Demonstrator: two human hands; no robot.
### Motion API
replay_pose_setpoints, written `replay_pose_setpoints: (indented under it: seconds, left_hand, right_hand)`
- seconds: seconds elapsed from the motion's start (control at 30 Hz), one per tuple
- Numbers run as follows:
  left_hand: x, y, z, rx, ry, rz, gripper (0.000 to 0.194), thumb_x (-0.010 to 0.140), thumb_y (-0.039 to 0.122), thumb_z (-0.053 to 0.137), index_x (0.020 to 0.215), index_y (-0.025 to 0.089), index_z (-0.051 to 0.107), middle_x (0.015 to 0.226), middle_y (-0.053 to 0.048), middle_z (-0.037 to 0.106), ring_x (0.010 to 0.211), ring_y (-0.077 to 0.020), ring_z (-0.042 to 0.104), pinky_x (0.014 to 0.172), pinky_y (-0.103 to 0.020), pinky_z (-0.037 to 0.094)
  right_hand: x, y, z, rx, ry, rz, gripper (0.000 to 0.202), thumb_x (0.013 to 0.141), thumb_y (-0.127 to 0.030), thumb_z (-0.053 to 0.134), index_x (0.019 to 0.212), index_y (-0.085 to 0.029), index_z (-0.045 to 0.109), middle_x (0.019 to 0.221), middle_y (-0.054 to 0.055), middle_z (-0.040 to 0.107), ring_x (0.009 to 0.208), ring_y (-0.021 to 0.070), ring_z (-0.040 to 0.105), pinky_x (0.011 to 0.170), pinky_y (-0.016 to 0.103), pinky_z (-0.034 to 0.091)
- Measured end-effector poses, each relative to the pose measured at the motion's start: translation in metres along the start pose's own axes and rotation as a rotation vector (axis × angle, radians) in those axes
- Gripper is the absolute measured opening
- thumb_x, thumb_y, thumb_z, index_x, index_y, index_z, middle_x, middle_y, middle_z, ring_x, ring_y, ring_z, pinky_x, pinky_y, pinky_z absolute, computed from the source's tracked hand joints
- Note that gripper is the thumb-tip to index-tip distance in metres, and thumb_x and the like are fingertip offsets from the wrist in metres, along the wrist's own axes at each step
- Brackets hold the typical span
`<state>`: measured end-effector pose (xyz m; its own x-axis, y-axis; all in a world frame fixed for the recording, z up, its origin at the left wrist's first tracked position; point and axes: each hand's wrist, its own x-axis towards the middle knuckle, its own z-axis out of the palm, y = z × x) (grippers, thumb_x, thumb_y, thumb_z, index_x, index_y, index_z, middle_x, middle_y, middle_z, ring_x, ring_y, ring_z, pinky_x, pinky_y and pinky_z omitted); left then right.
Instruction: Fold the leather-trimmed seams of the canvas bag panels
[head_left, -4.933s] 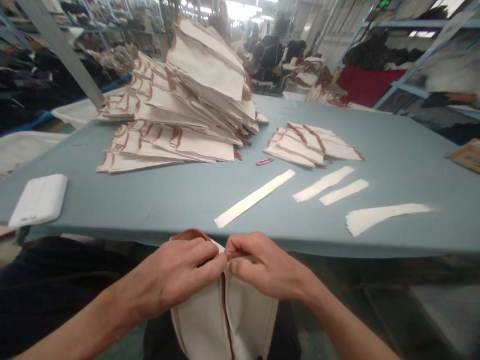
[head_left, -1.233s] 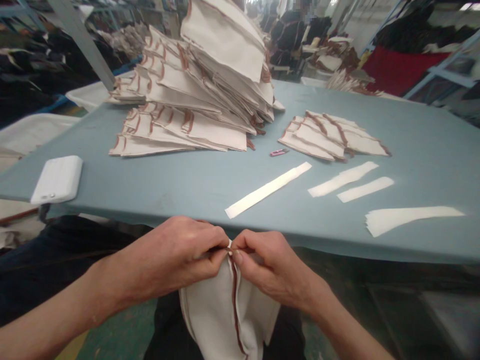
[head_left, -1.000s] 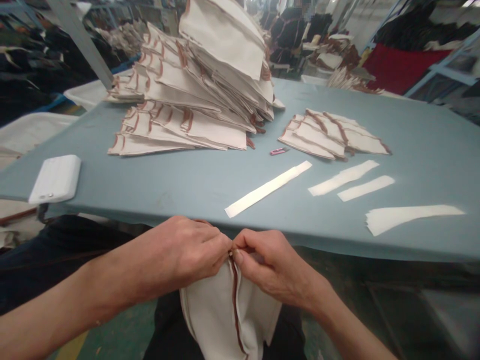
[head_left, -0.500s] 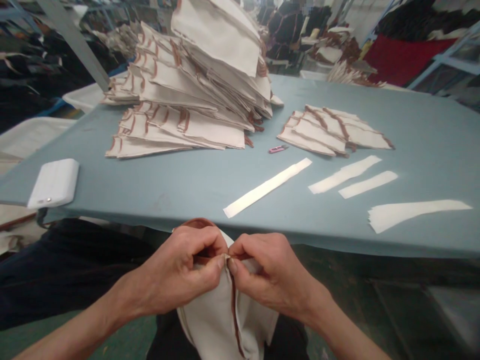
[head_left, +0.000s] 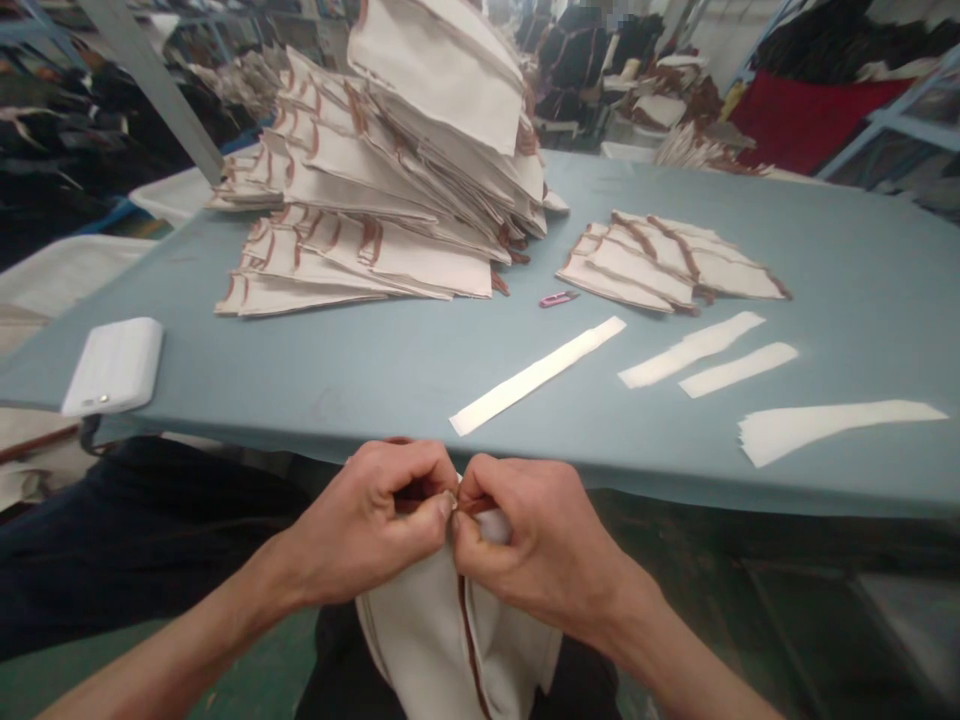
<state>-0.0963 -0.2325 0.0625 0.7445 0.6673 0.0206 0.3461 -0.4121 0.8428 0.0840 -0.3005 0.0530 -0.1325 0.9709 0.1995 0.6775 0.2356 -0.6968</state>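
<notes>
A cream fabric piece (head_left: 420,630) with a brown edging strip down its middle hangs over my lap, below the table's front edge. My left hand (head_left: 390,505) pinches its top edge between thumb and forefinger. Close against it, my right hand (head_left: 517,525) pinches the same edge, the fingertips of both hands nearly touching. A brown band shows partly behind my left hand. Whatever small detail lies between the fingertips is mostly hidden.
On the blue-green table (head_left: 360,365) stand a tall stack of cream pieces (head_left: 420,190) and a smaller pile (head_left: 660,260). Pink snips (head_left: 559,299), pale strips (head_left: 540,375), a fanned strip bundle (head_left: 825,425) and a white device (head_left: 114,365) lie nearer.
Both hands have moved slightly up with the fabric edge, and the fingers of my right hand are curled closer together. Less of the brown band shows behind my left hand.
</notes>
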Motion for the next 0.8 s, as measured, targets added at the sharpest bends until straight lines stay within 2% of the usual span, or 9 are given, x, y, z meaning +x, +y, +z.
replay_pose_setpoints:
  seconds: [0.2, 0.47, 0.63, 0.8]
  left_hand:
    - [-0.001, 0.000, -0.003, 0.035, -0.060, 0.106, 0.016, 0.081, 0.009, 0.049, 0.070, 0.017, 0.057, 0.072, 0.000, 0.065, 0.067, -0.0117, 0.056, 0.065, -0.022, 0.043]
    - [-0.002, -0.007, -0.006, 0.011, -0.100, 0.113, 0.014, 0.073, 0.004, 0.055, 0.070, 0.018, 0.057, 0.067, 0.005, 0.057, 0.064, -0.0093, 0.052, 0.060, -0.019, 0.039]
    - [0.000, -0.007, -0.005, 0.067, -0.060, 0.136, 0.017, 0.076, 0.003, 0.051, 0.068, 0.018, 0.055, 0.065, 0.005, 0.057, 0.059, -0.0084, 0.050, 0.056, -0.019, 0.037]
    - [-0.007, 0.004, 0.001, 0.219, 0.047, 0.240, 0.021, 0.080, 0.003, 0.047, 0.067, 0.020, 0.050, 0.064, 0.005, 0.056, 0.057, -0.0090, 0.049, 0.055, -0.020, 0.037]
  right_hand:
    - [-0.007, 0.001, 0.001, -0.038, 0.007, -0.011, 0.011, 0.073, -0.015, 0.056, 0.067, -0.022, 0.049, 0.059, -0.004, 0.059, 0.050, 0.0113, 0.051, 0.054, 0.026, 0.029]
    - [-0.008, 0.000, 0.002, -0.156, -0.022, -0.061, 0.009, 0.075, -0.014, 0.056, 0.071, -0.022, 0.053, 0.064, -0.001, 0.066, 0.055, 0.0145, 0.059, 0.057, 0.029, 0.029]
    - [-0.008, -0.001, 0.001, -0.123, -0.021, -0.046, 0.010, 0.078, -0.014, 0.056, 0.071, -0.021, 0.055, 0.064, -0.001, 0.066, 0.056, 0.0142, 0.059, 0.058, 0.028, 0.030]
    - [-0.005, 0.000, -0.005, 0.088, -0.077, 0.013, 0.010, 0.078, -0.014, 0.059, 0.071, -0.021, 0.056, 0.063, -0.004, 0.062, 0.055, 0.0112, 0.054, 0.056, 0.024, 0.033]
